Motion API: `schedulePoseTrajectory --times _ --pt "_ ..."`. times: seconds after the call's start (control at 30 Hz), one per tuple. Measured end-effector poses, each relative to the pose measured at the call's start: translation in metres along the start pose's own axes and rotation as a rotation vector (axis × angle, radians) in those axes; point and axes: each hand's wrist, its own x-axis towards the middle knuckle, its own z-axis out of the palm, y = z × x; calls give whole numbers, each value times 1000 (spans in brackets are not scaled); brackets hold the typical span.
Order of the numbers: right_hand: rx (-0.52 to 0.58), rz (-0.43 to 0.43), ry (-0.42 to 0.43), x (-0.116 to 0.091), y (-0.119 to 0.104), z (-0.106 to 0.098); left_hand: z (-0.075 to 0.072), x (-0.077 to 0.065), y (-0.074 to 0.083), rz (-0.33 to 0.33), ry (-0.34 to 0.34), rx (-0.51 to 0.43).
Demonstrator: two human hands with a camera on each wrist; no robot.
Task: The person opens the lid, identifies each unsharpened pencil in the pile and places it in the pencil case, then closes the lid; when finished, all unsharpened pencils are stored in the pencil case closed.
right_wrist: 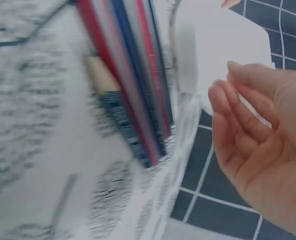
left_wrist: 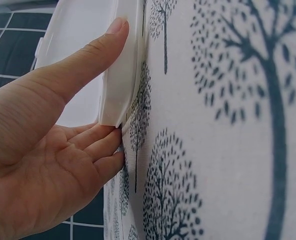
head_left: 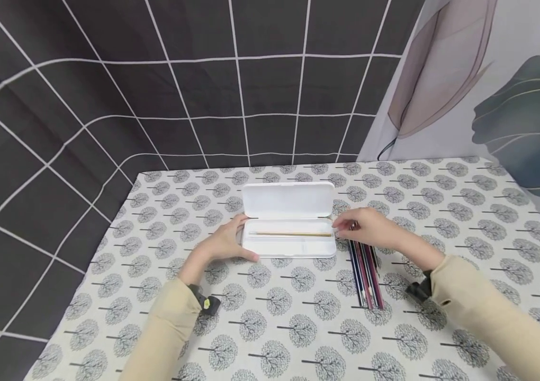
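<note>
A person's left hand braced the left end of a white pencil case, thumb on the front wall, wide apart from the fingers at the rear corner, prob. to stop it sliding. The right hand was at the case's right end, contact unclear; its fingers were loosely bent, close tog., w/ nothing visibly pinched. A thin gold stick, prob. a pencil, lay lengthwise inside, apparently b/c it fit that way. Loose pencils lay just beside, likely for easy reach. The raised lid bounded the back; tablecloth left room in front, btwn. the arms.
</note>
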Motion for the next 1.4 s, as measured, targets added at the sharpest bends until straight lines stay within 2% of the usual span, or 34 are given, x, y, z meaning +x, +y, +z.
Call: schedulePoseTrajectory --times 0.23,0.5,0.87,1.0,1.1,1.23,1.4 --pt "39 240 4 -18 8 4 0 -2 3 1 0 -16" --pt "25 405 13 -15 4 12 -2 -1 3 -27 0 10" --pt "11 436 -36 -4 -5 21 0 -1 0 -18 1 -12" --pt "53 482 -73 -5 -5 20 1 0 1 -16 -3 3" --pt "73 514 -70 -6 -4 14 1 1 1 -20 -4 12" --pt "137 543 -28 -3 -2 2 1 1 1 -27 0 -2" --pt "334 524 66 3 2 -14 1 0 2 -31 -3 -14"
